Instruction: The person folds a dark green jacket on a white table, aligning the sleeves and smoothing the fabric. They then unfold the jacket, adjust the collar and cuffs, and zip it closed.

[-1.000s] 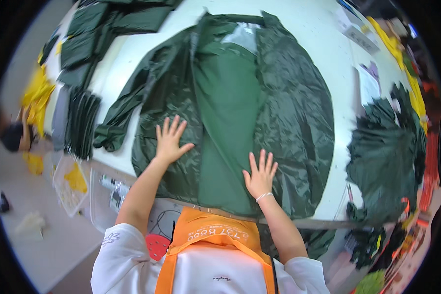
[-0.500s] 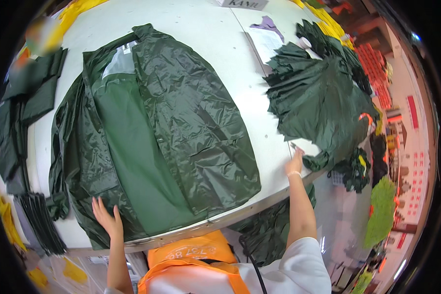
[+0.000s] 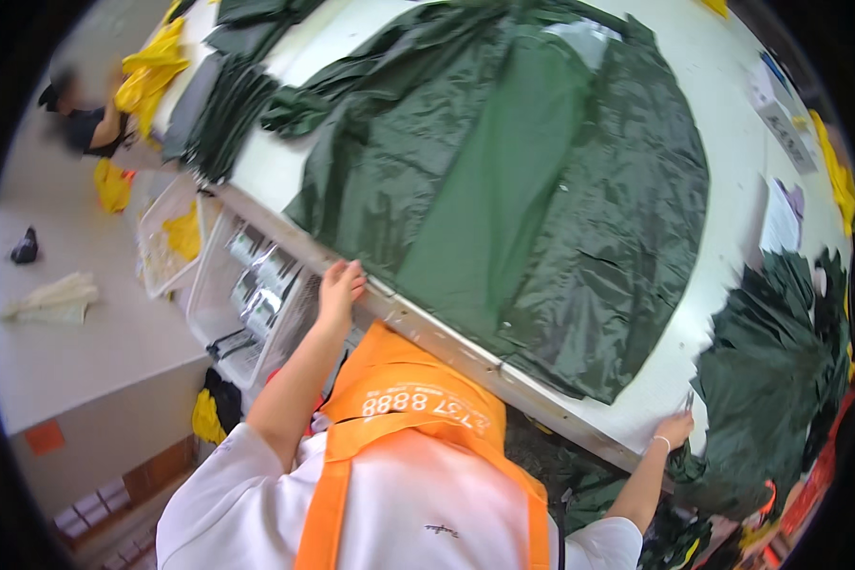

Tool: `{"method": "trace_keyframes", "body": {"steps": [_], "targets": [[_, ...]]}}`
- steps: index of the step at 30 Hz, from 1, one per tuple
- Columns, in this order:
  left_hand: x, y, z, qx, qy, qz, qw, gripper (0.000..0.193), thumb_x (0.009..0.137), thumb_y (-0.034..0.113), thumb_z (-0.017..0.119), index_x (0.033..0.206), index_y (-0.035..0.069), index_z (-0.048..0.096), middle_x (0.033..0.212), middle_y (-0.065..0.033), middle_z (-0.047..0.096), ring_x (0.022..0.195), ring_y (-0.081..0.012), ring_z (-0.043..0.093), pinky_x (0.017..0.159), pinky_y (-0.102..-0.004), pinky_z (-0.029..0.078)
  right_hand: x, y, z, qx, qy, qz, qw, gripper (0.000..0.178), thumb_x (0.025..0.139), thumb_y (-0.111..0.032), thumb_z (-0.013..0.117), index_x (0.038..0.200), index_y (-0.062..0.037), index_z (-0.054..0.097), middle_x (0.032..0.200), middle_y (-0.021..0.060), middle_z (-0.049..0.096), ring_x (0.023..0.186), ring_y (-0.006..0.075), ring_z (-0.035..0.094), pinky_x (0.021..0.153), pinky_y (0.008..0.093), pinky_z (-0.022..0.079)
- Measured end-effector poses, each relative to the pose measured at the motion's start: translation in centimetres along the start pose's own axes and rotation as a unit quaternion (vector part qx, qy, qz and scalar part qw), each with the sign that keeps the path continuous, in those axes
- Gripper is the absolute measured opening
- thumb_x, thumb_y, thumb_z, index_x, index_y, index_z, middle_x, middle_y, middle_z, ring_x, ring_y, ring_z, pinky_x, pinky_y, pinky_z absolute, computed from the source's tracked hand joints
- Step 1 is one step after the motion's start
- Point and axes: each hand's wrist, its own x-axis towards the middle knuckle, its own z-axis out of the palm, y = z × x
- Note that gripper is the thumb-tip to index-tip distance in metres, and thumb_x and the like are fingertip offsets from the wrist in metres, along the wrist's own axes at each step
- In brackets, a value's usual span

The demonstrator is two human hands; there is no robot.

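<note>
At the desk's (image 3: 731,199) near edge, the right grip (image 3: 675,427) closes around a slim metal tool (image 3: 691,402). The left grip (image 3: 340,287), fingers bent, is at the edge; whether it holds anything I cannot tell. Beyond, mostly between them, the green jacket (image 3: 513,190) lies spread open.

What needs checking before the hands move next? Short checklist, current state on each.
1. Jacket spread open on the table: ok, lining showing.
2. Jacket smooth: not ok, its front is wrinkled.
3. Left hand off the jacket: ok, it is at the table edge.
4. Left hand free of any object: cannot tell, fingers are curled.
5. Right hand holding the small tool: ok, its tip pokes out; exact type unclear.
6. Right hand well away from the green cloth pile: not ok, right beside it.
</note>
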Motion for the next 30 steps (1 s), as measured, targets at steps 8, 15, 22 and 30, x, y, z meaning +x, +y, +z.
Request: {"method": "trace_keyframes", "body": {"steps": [8,15,22,30], "targets": [[1.3,2.3,1.2,0.086,-0.081,-0.074,0.990,0.034,0.078,0.026,0.075,0.092,0.000,0.059,0.076,-0.0037,0.059,0.064,-0.0105,0.056,0.054,-0.0232,0.044,2.0,1.0,1.0,0.059,-0.040,0.041,0.997,0.030,0.093,-0.023,0.044,0.103,0.0005,0.059,0.095,0.0232,0.063,0.094,0.0406,0.060,0.082,0.0486,0.046],[0.4,3.0,1.7,0.110,-0.193,-0.087,0.971,0.021,0.078,0.014,0.073,0.089,-0.001,0.063,0.083,-0.0074,0.065,0.074,-0.0146,0.063,0.064,-0.0227,0.049,-6.8,-21.0,-14.6,0.671,-0.067,0.159,0.721,0.037,0.096,-0.037,0.044,0.114,-0.0067,0.052,0.058,-0.0070,0.028,0.043,0.0027,0.024,0.038,0.0197,0.017],[-2.2,6.4,2.7,0.043,-0.324,-0.109,0.939,0.027,0.080,0.008,0.068,0.100,-0.007,0.060,0.094,-0.0136,0.065,0.084,-0.0193,0.066,0.072,-0.0262,0.052,-23.2,-38.9,-18.0,0.485,-0.274,-0.279,0.782,0.027,0.095,-0.022,0.051,0.111,-0.0013,0.051,0.095,0.0127,0.064,0.079,0.0175,0.061,0.075,0.0290,0.049],[-3.8,10.5,2.5,0.019,-0.408,0.029,0.912,0.025,0.079,0.006,0.067,0.102,-0.004,0.062,0.094,-0.0099,0.067,0.082,-0.0165,0.065,0.071,-0.0247,0.050,-27.4,-45.3,-20.4,0.499,-0.226,-0.354,0.757,0.023,0.087,-0.017,0.063,0.104,-0.0015,0.057,0.090,0.0141,0.066,0.077,0.0245,0.066,0.068,0.0310,0.051]]}}
